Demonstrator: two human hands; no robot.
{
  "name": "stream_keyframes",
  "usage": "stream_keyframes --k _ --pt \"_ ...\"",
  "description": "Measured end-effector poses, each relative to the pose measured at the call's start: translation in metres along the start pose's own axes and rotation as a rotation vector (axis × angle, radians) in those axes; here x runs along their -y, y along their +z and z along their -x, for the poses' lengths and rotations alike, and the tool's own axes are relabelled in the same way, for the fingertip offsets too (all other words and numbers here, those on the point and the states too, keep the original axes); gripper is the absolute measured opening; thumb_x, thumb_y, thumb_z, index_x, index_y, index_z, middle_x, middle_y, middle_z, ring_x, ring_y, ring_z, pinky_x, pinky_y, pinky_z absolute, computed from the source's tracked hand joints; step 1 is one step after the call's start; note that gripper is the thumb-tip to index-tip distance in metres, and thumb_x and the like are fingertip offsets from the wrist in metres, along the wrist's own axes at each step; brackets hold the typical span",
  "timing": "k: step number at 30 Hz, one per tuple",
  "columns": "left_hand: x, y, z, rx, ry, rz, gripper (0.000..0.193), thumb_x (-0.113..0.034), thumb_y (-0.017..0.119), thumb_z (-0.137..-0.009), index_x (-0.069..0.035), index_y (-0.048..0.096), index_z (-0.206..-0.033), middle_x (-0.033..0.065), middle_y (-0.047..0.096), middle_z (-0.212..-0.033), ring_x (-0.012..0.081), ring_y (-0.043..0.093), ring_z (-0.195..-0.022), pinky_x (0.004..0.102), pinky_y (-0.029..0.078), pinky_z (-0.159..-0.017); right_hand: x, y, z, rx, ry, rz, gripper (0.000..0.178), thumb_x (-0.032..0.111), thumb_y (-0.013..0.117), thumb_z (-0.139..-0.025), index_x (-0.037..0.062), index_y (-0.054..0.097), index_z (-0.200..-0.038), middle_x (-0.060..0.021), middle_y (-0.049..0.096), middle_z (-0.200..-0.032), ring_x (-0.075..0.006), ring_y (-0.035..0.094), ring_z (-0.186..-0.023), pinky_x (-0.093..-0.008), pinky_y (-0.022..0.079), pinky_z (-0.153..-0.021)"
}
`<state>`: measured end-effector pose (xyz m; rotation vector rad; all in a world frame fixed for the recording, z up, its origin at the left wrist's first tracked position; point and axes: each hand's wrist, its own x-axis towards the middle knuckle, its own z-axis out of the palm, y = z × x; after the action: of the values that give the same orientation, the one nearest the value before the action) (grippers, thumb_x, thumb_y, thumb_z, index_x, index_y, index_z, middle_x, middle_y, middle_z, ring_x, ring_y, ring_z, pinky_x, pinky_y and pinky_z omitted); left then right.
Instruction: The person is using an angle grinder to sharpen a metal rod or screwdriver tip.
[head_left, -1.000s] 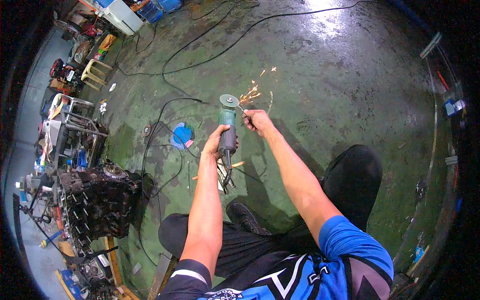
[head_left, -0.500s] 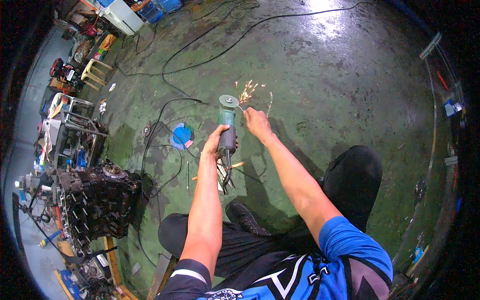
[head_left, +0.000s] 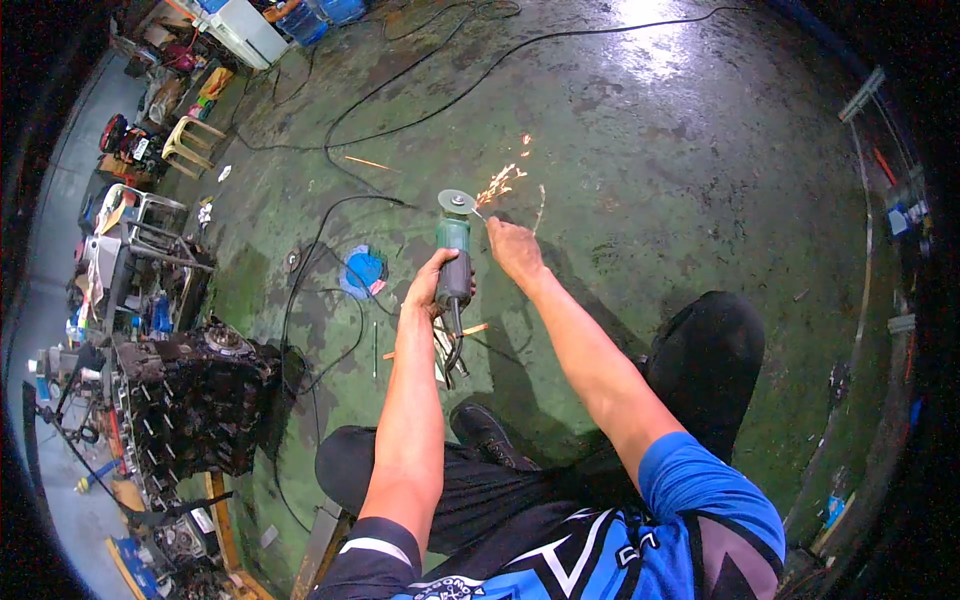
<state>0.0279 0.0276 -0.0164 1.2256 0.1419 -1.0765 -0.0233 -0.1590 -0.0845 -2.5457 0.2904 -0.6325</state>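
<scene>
My left hand (head_left: 430,283) is wrapped round the dark body of a green angle grinder (head_left: 455,250), thumb on top. Its pale round disc (head_left: 457,202) points away from me. A small, thin metal piece (head_left: 479,214) touches the disc's right edge, and orange sparks (head_left: 500,186) fly off up and to the right. That piece is pinched in my right hand (head_left: 513,247), fingers closed; the part inside the fingers is hidden, so its kind cannot be told. The grinder's power cord (head_left: 457,320) drops from its rear end toward my legs.
A greasy engine block (head_left: 190,400) stands at the left. A blue round item (head_left: 364,268) lies on the green floor left of the grinder, near a loose disc (head_left: 292,260). Black cable (head_left: 330,150) runs across the floor. Beneath the grinder lies an orange-brown strip (head_left: 470,331).
The spark spray reaches farther up and right, and a streak shows at the left of the disc. Both hands and the grinder stay almost in place.
</scene>
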Motion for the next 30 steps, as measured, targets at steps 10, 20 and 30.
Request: stream_keyframes --k 10,20,30 --pt "0.002 -0.008 -0.005 0.023 0.005 0.009 0.047 -0.036 0.065 -0.087 0.003 0.055 -0.111 0.0148 0.067 -0.083 0.0261 0.068 -0.062 0.0375 0.060 -0.056 0.005 0.000 -0.001 0.046 -0.013 0.002 0.010 0.012 0.048 -0.094 0.0037 0.054 -0.097 -0.0185 0.069 -0.086 -0.0399 0.069 -0.075 -0.0511 0.055 -0.064" --pt "0.003 -0.013 -0.008 0.063 0.004 0.025 0.046 -0.036 0.066 -0.086 0.003 0.056 -0.109 0.0149 0.067 -0.084 0.0265 0.069 -0.063 0.0380 0.060 -0.057 0.007 0.000 -0.003 0.062 -0.005 -0.010 0.014 0.015 0.045 -0.097 0.0030 0.054 -0.097 -0.0196 0.068 -0.086 -0.0407 0.068 -0.075 -0.0517 0.055 -0.065" --pt "0.004 -0.015 -0.009 0.039 0.016 0.016 0.047 -0.037 0.067 -0.085 0.003 0.057 -0.108 0.0151 0.067 -0.083 0.0262 0.069 -0.063 0.0383 0.059 -0.057 0.009 0.001 -0.007 0.075 0.021 0.020 0.015 0.014 0.045 -0.097 0.0029 0.054 -0.097 -0.0196 0.068 -0.087 -0.0402 0.069 -0.079 -0.0509 0.055 -0.067"
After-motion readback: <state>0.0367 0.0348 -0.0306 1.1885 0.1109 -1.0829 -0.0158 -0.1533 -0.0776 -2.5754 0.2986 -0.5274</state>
